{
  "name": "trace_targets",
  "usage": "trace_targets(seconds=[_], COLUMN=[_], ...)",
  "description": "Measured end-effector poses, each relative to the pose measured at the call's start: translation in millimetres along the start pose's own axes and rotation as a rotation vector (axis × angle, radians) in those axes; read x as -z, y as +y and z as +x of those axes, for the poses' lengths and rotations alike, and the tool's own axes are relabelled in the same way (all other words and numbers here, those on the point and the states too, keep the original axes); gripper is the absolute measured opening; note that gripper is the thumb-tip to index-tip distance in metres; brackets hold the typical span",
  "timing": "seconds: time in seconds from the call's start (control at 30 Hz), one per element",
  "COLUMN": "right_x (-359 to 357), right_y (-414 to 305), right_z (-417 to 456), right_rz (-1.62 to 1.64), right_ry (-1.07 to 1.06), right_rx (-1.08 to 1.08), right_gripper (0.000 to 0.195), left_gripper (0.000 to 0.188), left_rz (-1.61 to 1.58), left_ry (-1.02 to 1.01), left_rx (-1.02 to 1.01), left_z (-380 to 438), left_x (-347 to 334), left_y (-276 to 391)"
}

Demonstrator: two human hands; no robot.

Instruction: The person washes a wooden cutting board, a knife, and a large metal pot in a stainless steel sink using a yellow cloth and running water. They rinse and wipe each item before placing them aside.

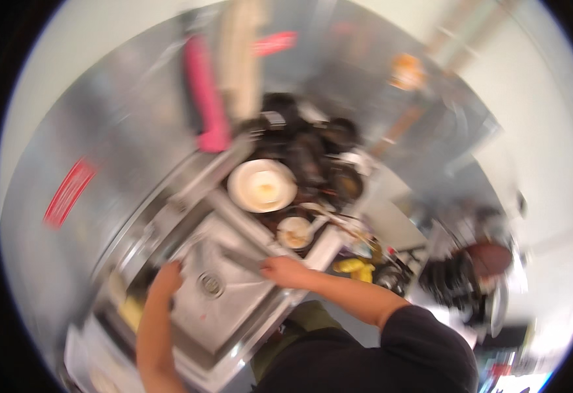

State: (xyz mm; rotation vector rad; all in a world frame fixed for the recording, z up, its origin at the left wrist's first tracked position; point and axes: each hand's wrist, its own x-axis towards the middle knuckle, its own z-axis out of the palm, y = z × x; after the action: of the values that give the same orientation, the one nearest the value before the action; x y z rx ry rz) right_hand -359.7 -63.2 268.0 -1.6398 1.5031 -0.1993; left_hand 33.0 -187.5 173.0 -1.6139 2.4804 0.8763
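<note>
A metal sink basin [207, 314] with a round drain [211, 285] lies before me. My right hand [280, 271] is closed at the basin's right side. From it a long flat grey object [242, 260], blurred and shaped like a blade, reaches over the basin. Over the left side of the basin is my left hand [168, 279], its fingers curled; blur hides whether it holds anything. Dark and yellow things lie behind my left wrist. Past the divider, a white oval dish [262, 185] and a small white bowl [294, 232] with brownish remains sit among dark cookware.
Black pans [311, 147] are piled beyond the dish. A pink-handled tool [207, 93] hangs or leans at the metal wall. Yellow items [355, 268] lie right of the sink, with stacked black containers [448, 280] farther right. At the lower left is a white container [94, 353].
</note>
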Motion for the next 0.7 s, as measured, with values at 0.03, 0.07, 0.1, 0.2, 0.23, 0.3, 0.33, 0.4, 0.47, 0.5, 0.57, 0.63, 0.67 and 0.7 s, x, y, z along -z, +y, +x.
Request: trace_targets(seconds=[0.03,0.07,0.1,0.2,0.23,0.3,0.33,0.4,0.47,0.5,0.57,0.63,0.67,0.7], right_x=[2.2,-9.7,-9.7,-4.7,-1.3,-7.4,-21.2,-34.2,-36.5,-57.1,-90.7,-77.0,-67.7,-66.0], right_y=[3.1,14.7,22.0,2.0,-12.3,-22.4,-21.1,-34.0,-71.5,-68.2,-71.7,-104.4,-120.8,-119.3], right_z=[2.3,17.9,18.1,39.0,39.1,52.9,72.6,92.0,104.8,127.4,157.7,149.7,145.6,156.0], right_rz=[-0.031,-0.076,-0.117,-0.15,-0.093,-0.108,-0.177,-0.272,-0.315,-0.313,-0.202,-0.295,-0.469,-0.502], right_ry=[-0.025,0.002,0.035,0.007,0.044,0.06,0.041,-0.022,-0.095,0.004,0.157,0.065,-0.008,0.148], right_rx=[-0.044,0.105,0.126,0.143,0.114,0.168,0.239,0.349,0.428,0.476,0.482,0.462,0.473,0.596], right_gripper=[0.033,0.031,0.027,0.019,0.019,0.021,0.021,0.02,0.017,0.017,0.019,0.019,0.015,0.019], left_gripper=[0.028,0.037,0.036,0.03,0.02,0.004,0.005,0.003,0.004,0.004,0.006,0.016,0.023,0.026], left_rz=[-0.033,-0.058,-0.285,-0.628,-0.682,-0.795,-0.742,-0.751,-0.809,-0.854,-0.816,-0.709,-0.594,-0.404], left_ry=[0.076,0.145,-0.06,-0.208,-0.224,-0.248,-0.235,-0.227,-0.18,-0.134,-0.102,0.026,0.047,0.1], left_rx=[-0.021,-0.027,0.187,0.451,0.48,0.544,0.572,0.57,0.583,0.589,0.484,0.587,0.616,0.495], left_z=[-0.1,-1.4,2.5,-15.3,-19.7,-26.0,-28.9,-53.0,-88.6,-103.5,-123.1,-160.7,-179.7,-181.4], left_x=[-1.1,-22.2,-6.6,14.5,11.3,10.8,18.1,22.6,25.2,25.3,36.4,38.6,47.2,43.4], left_y=[3.7,-44.2,-10.6,-1.1,-7.4,-9.9,6.4,3.5,-4.7,-1.4,6.0,22.7,37.0,31.4])
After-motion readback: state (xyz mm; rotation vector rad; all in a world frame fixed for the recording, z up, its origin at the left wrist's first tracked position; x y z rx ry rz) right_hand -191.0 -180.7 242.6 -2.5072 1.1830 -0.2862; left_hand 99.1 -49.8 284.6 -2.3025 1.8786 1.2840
